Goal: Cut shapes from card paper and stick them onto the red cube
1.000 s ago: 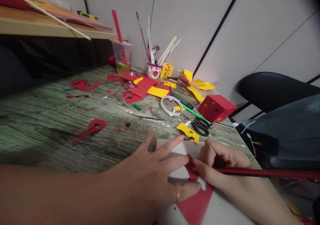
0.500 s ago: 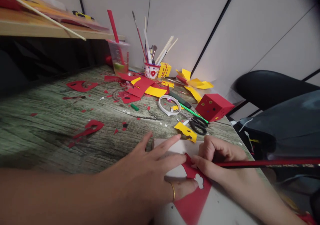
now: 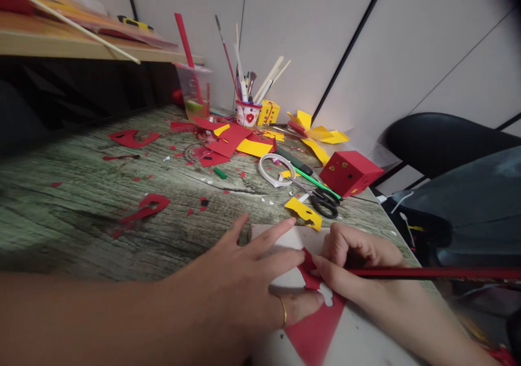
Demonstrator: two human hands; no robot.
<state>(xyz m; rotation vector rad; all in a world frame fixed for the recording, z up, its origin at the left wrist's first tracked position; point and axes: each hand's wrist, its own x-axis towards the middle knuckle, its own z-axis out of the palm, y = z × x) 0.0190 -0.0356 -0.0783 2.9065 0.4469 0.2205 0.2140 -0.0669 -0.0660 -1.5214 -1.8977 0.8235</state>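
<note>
A piece of red paper (image 3: 315, 330) with a cloud-shaped hole lies on a white board (image 3: 358, 336) near the bottom of the view. My left hand (image 3: 248, 282), a gold ring on its thumb, lies with fingers spread, its fingertips on the board and on the paper's left side. My right hand (image 3: 350, 257) is closed round a long thin red stick-like tool (image 3: 427, 272), which sticks out to the right. The tool's tip is hidden behind my fingers at the upper edge of the paper. A yellow cut-out scrap (image 3: 299, 208) rests just beyond the board.
Black-handled scissors (image 3: 324, 203), a tape roll (image 3: 266, 174) and a red box (image 3: 350, 174) lie beyond my hands. Farther back are paper scraps (image 3: 232, 138), a brush cup (image 3: 247, 117) and a plastic cup (image 3: 191, 92). A black chair (image 3: 431, 138) stands right.
The red tool's outer end has tipped slightly lower. My right hand has shifted a little at the paper, while my left hand remains nearly still.
</note>
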